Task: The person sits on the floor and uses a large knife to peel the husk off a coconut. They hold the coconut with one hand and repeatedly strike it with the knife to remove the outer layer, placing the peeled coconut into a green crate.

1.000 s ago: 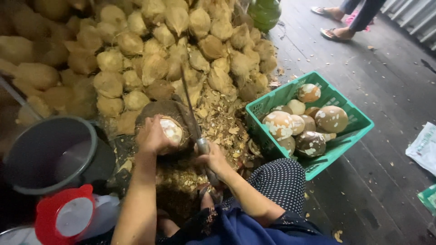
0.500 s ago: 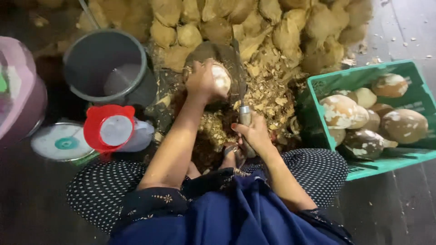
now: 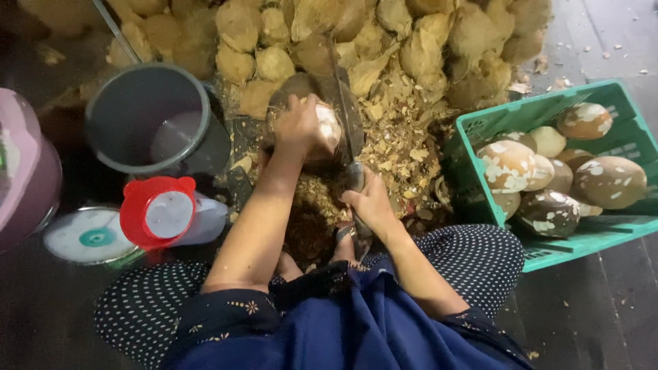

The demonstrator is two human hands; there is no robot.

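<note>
Step in hand: trimming husk. My left hand (image 3: 296,123) is clamped over a part-peeled coconut (image 3: 323,130), pressed on the chopping block (image 3: 312,96) just before the husked pile (image 3: 384,41). My right hand (image 3: 370,202) is closed round the knife (image 3: 349,137) handle, blade upright beside the nut.

Next move, by my judgement: short strokes, blade kept off the left fingers.

Edges: grey bucket (image 3: 154,116) near left; green crate (image 3: 541,116) of peeled nuts near right; red-lidded jug (image 3: 161,212) by my knee. Open room: bare floor, far right.
</note>
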